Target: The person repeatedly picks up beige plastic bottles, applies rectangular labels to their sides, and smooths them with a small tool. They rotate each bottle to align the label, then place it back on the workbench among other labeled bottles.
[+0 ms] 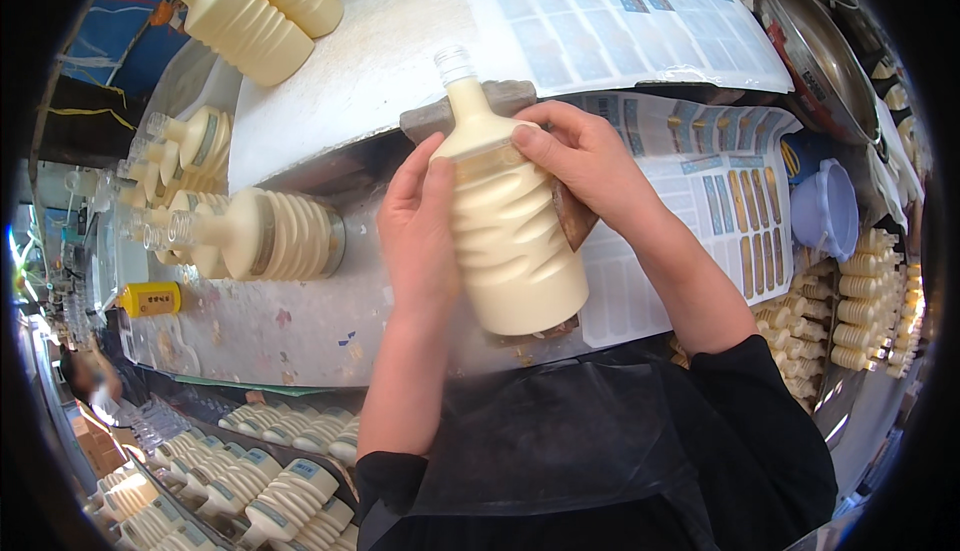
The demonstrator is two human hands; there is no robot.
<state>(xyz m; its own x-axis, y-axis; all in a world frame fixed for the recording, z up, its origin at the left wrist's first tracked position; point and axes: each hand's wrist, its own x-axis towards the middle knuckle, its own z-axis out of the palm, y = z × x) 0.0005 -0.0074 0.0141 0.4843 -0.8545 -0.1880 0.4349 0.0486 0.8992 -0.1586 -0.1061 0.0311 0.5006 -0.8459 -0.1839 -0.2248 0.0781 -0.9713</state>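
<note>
A cream-coloured ribbed bottle [510,241] with a clear screw neck lies in both my hands over the work table. My left hand [420,231] presses flat along its left side. My right hand [585,166] grips its shoulder from the right, thumb on a thin label band around the neck base. Under the bottle sits a brown block [575,216], partly hidden.
Sheets of peel-off labels [620,26] lie on the white table [340,71] behind and to the right. Several cream bottles [265,236] lie at left, more at the top left, in a crate below, and at right. A lilac plastic jug [825,211] and a metal pan [820,61] stand at right.
</note>
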